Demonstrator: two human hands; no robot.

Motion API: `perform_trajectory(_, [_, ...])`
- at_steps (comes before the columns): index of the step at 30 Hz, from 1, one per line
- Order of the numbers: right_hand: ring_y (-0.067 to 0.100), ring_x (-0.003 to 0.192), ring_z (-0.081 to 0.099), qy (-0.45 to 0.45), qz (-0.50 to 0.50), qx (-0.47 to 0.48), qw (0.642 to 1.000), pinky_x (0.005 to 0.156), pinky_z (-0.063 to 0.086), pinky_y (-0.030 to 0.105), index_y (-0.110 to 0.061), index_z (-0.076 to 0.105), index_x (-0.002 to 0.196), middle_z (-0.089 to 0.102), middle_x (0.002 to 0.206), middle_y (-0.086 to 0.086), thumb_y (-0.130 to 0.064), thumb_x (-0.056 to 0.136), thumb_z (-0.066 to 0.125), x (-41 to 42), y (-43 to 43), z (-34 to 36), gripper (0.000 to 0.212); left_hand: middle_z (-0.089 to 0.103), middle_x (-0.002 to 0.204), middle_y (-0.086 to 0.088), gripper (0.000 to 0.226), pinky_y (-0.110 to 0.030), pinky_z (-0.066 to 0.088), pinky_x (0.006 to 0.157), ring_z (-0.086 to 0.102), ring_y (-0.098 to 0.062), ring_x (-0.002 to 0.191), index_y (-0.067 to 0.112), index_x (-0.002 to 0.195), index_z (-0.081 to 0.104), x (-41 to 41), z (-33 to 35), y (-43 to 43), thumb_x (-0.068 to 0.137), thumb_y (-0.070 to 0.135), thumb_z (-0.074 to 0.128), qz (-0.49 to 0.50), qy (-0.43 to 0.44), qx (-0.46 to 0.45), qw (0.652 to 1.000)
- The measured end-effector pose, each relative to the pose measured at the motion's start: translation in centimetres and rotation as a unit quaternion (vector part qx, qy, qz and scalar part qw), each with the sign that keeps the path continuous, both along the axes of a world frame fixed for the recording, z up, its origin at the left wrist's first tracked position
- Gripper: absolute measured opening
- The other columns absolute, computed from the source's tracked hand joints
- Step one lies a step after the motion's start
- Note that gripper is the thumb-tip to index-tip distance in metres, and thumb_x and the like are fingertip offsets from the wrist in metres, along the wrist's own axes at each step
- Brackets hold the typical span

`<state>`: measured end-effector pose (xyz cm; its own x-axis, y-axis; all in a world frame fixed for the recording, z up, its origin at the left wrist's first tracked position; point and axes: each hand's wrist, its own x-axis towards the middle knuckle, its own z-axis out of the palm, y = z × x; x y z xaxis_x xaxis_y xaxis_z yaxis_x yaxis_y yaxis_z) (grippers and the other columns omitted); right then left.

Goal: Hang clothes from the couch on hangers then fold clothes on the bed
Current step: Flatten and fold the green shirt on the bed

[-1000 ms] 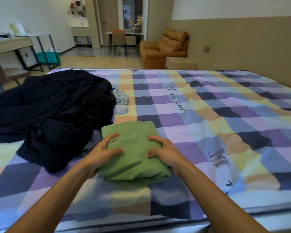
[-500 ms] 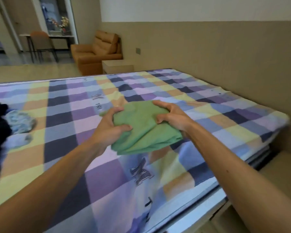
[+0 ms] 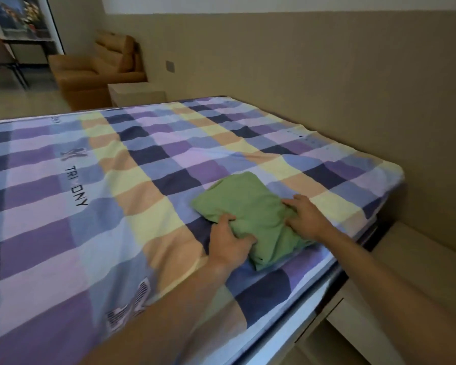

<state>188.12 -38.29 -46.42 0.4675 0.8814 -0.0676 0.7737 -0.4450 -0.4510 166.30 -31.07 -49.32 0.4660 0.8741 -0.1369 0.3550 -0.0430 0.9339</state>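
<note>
A folded green garment (image 3: 250,204) lies on the checked bed cover (image 3: 116,180) close to the bed's right front corner. My left hand (image 3: 228,242) grips its near left edge, thumb on top. At its right side my right hand (image 3: 304,219) holds it, fingers bent onto the cloth. The garment rests on the bed.
An orange couch (image 3: 90,72) stands beyond the far side of the bed, with a low beige cabinet (image 3: 137,93) next to it. A tan wall panel (image 3: 327,75) runs along the bed's right side. A light bench or step (image 3: 419,259) lies past the right edge.
Both hands carried the green garment from beside the dark clothes pile to the right and set it down near the bed's right corner. The dark pile has left the view.
</note>
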Motion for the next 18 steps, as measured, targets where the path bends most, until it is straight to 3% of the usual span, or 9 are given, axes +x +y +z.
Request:
perform_trajectory(2, [0.035,0.144,0.036,-0.073,-0.012,0.021,0.997,0.110,0.035,0.044,-0.024,0.045,0.150,0.024,0.162,0.016,-0.024,0.095,0.062,-0.4,0.4,-0.6,0.058,0.043,0.134,-0.011,0.071,-0.042,0.047,0.101,0.051,-0.037,0.120,0.027,0.126,0.048,-0.2,1.4,0.4,0.066,0.051,0.077,0.005,0.091,0.076,0.993])
perform_trajectory(4, [0.033,0.147,0.031,-0.108,0.007,0.059,0.992,0.113,0.031,0.043,-0.022,0.038,0.155,0.019,0.166,0.012,-0.032,0.097,0.062,-1.6,0.9,0.0,0.064,0.035,0.138,-0.013,0.074,-0.044,0.038,0.103,0.038,-0.038,0.128,0.023,0.139,0.044,-0.5,2.5,1.0,0.076,0.053,0.069,0.057,0.164,0.275,0.946])
perform_trajectory(6, [0.026,0.152,0.023,-0.077,0.036,0.072,0.994,0.119,0.024,0.039,-0.023,0.034,0.157,0.018,0.168,0.007,-0.052,0.094,0.060,-2.9,1.4,0.2,0.074,0.026,0.152,-0.015,0.087,-0.048,0.027,0.114,0.024,-0.037,0.140,0.024,0.149,0.037,-0.5,2.7,1.5,0.076,0.068,0.054,0.027,0.186,0.379,0.906])
perform_trajectory(9, [0.019,0.155,0.013,-0.079,0.051,-0.012,0.996,0.124,0.009,0.039,-0.032,0.025,0.160,0.014,0.169,0.002,-0.099,0.063,0.019,-4.0,1.0,-1.4,0.117,-0.003,0.170,-0.006,0.106,-0.052,0.002,0.124,-0.007,-0.030,0.155,0.030,0.160,0.016,-0.4,0.8,1.8,0.075,0.090,0.038,-0.145,0.291,0.306,0.895])
perform_trajectory(11, [0.018,0.156,0.006,-0.102,0.047,-0.039,0.993,0.124,0.001,0.041,-0.036,0.017,0.161,0.008,0.170,0.000,-0.103,0.054,0.000,-4.1,0.5,-2.4,0.127,-0.009,0.170,0.000,0.109,-0.053,-0.004,0.124,-0.015,-0.023,0.155,0.030,0.162,0.007,-1.0,0.2,1.7,0.077,0.090,0.041,-0.183,0.319,0.242,0.898])
perform_trajectory(13, [0.018,0.156,0.005,-0.087,0.034,-0.052,0.994,0.125,0.001,0.043,-0.035,0.016,0.161,0.006,0.170,0.000,-0.094,0.070,0.011,-3.9,0.7,-2.3,0.109,-0.007,0.170,0.001,0.110,-0.053,-0.003,0.124,-0.013,-0.022,0.156,0.027,0.162,0.007,-0.9,0.4,1.8,0.079,0.087,0.045,-0.185,0.322,0.224,0.901])
perform_trajectory(15, [0.021,0.155,0.012,-0.071,0.023,-0.055,0.996,0.125,0.007,0.047,-0.030,0.020,0.161,0.013,0.169,0.002,-0.080,0.089,0.035,-4.8,0.9,-1.3,0.089,0.012,0.168,-0.002,0.105,-0.052,0.011,0.124,0.005,-0.024,0.156,0.022,0.159,0.022,-1.9,1.8,1.2,0.078,0.082,0.055,-0.183,0.299,0.210,0.913])
perform_trajectory(16, [0.023,0.154,0.019,-0.048,0.011,-0.026,0.998,0.124,0.013,0.048,-0.026,0.025,0.159,0.020,0.168,0.004,-0.070,0.093,0.047,-5.5,0.9,-0.9,0.083,0.030,0.162,-0.004,0.098,-0.045,0.022,0.122,0.022,-0.022,0.152,0.020,0.153,0.035,-2.5,2.5,0.9,0.078,0.077,0.061,-0.163,0.249,0.203,0.933])
perform_trajectory(18, [0.025,0.148,0.033,0.043,-0.016,0.080,0.996,0.121,0.025,0.044,-0.020,0.036,0.155,0.036,0.161,0.007,-0.052,0.094,0.062,-7.9,0.8,0.0,0.074,0.059,0.130,0.004,0.064,-0.015,0.039,0.102,0.052,-0.002,0.120,0.015,0.133,0.056,-5.0,3.8,0.2,0.084,0.051,0.074,-0.098,0.109,0.177,0.973])
